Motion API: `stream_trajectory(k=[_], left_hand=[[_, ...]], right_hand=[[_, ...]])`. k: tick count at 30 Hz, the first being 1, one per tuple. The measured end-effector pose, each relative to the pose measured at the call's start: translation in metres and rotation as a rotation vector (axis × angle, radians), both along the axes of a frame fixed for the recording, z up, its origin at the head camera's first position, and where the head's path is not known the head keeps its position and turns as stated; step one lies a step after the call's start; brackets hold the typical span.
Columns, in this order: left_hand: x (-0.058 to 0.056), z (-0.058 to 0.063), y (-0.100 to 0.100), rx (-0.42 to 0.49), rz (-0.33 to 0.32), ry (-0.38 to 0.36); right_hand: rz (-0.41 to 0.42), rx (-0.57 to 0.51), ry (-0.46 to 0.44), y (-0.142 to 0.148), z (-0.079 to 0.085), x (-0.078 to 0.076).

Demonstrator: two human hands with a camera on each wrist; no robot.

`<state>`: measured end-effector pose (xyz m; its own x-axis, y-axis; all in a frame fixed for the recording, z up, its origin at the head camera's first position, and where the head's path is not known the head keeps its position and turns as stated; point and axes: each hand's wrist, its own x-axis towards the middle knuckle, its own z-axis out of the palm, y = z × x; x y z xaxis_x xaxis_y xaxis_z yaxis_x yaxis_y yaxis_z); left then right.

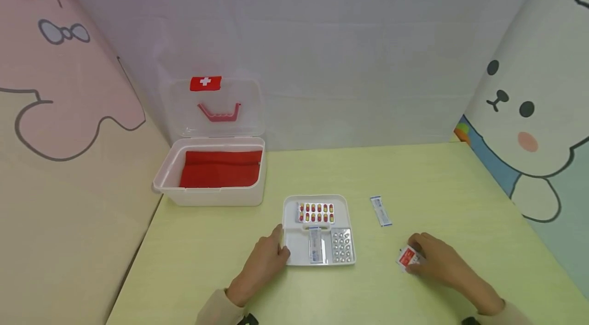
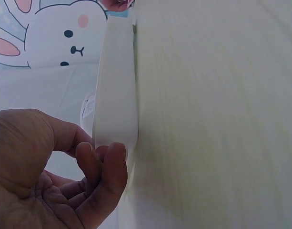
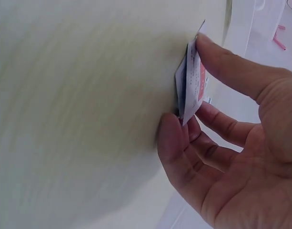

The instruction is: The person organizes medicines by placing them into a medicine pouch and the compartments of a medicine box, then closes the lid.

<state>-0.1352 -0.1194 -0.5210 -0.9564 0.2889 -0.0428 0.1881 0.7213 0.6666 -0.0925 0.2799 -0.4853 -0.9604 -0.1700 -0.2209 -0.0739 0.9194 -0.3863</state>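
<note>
A white divided tray [image 1: 295, 254] lies on the table in the head view. It holds a blister strip of red and yellow capsules [image 1: 316, 212], a slim white sachet [image 1: 315, 245] and a silver blister pack [image 1: 342, 246]. My left hand [image 1: 265, 258] grips the tray's left side near its front corner; the left wrist view shows the thumb and curled fingers at the tray wall [image 2: 116, 86]. To the right, my right hand [image 1: 437, 259] pinches small red-and-white square packets [image 1: 407, 257], which appear stacked in the right wrist view, close above the tabletop.
Another slim white sachet [image 1: 381, 211] lies between the tray and my right hand. At the back left stands an open white first-aid box [image 1: 216, 196] with red cloth [image 1: 221, 169] inside, its clear lid raised. Walls bound the table [image 1: 207, 248] behind and on both sides.
</note>
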Motion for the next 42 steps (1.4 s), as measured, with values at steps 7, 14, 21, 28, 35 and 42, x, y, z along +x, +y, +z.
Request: stream_trajectory(k=[7, 14, 21, 28, 35, 42], left_hand=[[0.001, -0.001, 0.0, 0.006, -0.001, 0.003], [0.001, 0.0, 0.0, -0.005, 0.003, 0.0], [0.0, 0.0, 0.001, -0.006, 0.0, -0.001], [0.0, 0.001, -0.001, -0.007, -0.002, 0.002], [0.0, 0.002, -0.001, -0.011, 0.001, -0.003], [0.0, 0.003, -0.001, 0.003, 0.001, -0.01]], right_hand=[[0.001, -0.008, 0.02, -0.006, -0.001, -0.009], [0.002, -0.029, 0.056, -0.013, -0.001, -0.019], [0.029, 0.007, 0.091, -0.019, -0.002, -0.028], [0.018, -0.089, 0.105, -0.019, -0.001, -0.035], [0.037, -0.138, 0.2, -0.025, 0.019, -0.048], [0.021, -0.222, 0.289, -0.043, 0.043, -0.062]])
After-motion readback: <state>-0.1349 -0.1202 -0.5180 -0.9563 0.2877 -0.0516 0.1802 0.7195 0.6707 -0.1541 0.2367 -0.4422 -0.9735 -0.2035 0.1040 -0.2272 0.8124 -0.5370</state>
